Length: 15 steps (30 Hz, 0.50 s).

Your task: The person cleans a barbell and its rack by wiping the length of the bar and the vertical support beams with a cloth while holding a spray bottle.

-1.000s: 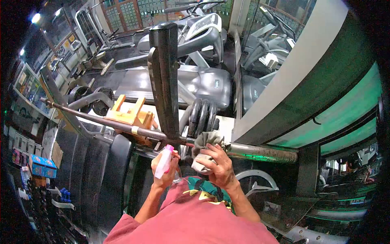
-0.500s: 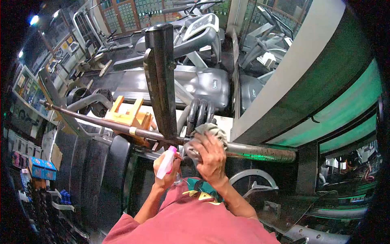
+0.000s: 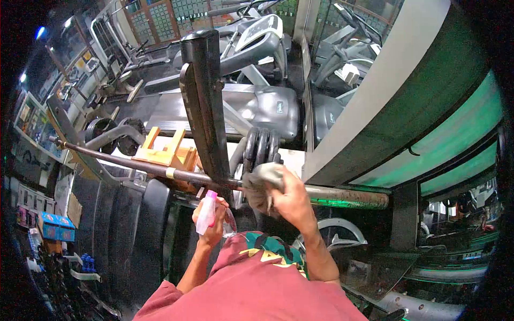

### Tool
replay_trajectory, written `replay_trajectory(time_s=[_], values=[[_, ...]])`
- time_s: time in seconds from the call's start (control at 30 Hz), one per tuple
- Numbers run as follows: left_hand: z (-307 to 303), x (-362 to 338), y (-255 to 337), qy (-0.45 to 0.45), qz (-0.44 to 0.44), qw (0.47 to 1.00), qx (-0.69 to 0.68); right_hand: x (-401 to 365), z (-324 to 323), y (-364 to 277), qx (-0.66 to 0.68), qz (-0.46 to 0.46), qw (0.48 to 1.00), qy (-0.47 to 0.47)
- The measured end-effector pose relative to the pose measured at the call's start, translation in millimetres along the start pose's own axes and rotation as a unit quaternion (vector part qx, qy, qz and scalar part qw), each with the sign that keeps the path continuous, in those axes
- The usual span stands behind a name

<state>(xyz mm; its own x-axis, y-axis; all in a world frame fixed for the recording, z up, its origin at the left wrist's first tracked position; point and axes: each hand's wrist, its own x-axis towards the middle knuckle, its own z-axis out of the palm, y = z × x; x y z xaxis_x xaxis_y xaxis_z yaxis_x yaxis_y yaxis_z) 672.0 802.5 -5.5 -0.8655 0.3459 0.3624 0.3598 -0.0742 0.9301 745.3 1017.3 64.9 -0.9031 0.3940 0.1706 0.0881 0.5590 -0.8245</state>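
Observation:
My right hand (image 3: 293, 200) grips a grey cloth (image 3: 261, 190), which is pressed around the barbell at the inner end of its thick sleeve (image 3: 348, 196). In my left hand (image 3: 214, 219) is a spray bottle (image 3: 206, 213) with a pink and white head, held upright below the bar. The barbell's long dark shaft (image 3: 131, 163) runs off to the left, past a black upright post (image 3: 205, 101). Black weight plates (image 3: 261, 145) stand just behind the cloth. Part of the bar is hidden under the cloth and my fingers.
A wooden stand (image 3: 170, 152) sits behind the bar. Beyond it is a treadmill (image 3: 257, 107). A black padded bench (image 3: 151, 224) is at left, with a blue box (image 3: 57, 227) farther out. A grey slanted beam (image 3: 375, 91) and a mirror close off the right side.
My right hand has turned around the bar with the cloth, its fingers now more curled. My left hand with the spray bottle has shifted slightly left and down. The view has moved a little.

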Motion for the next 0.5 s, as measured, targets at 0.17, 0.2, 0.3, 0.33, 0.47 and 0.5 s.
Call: replay_trajectory(time_s=[0.17,0.2,0.3,0.33,0.47,0.5], values=[[-5.0,-8.9,-1.9,0.014,-0.039,0.999,-0.002,9.6,5.5,-16.5,-0.069,-0.053,0.984,0.157],[-6.0,-9.2,-3.3,0.015,-0.007,0.999,0.039,9.0,6.8,-16.7,-0.077,-0.079,0.976,0.186],[-2.1,-10.3,2.7,0.025,0.019,0.998,0.048,1.7,16.0,-5.7,-0.076,-0.085,0.982,0.151],[-1.8,-11.0,2.0,0.025,0.019,0.998,0.047,-0.3,19.6,-9.0,-0.137,-0.111,0.976,0.127],[1.2,-13.1,-2.6,0.016,-0.024,1.000,0.013,-7.6,26.2,-23.0,-0.264,-0.117,0.953,0.095],[2.7,-11.7,-1.5,0.015,-0.023,1.000,0.012,-7.5,27.1,-18.9,-0.259,-0.120,0.954,0.091]])
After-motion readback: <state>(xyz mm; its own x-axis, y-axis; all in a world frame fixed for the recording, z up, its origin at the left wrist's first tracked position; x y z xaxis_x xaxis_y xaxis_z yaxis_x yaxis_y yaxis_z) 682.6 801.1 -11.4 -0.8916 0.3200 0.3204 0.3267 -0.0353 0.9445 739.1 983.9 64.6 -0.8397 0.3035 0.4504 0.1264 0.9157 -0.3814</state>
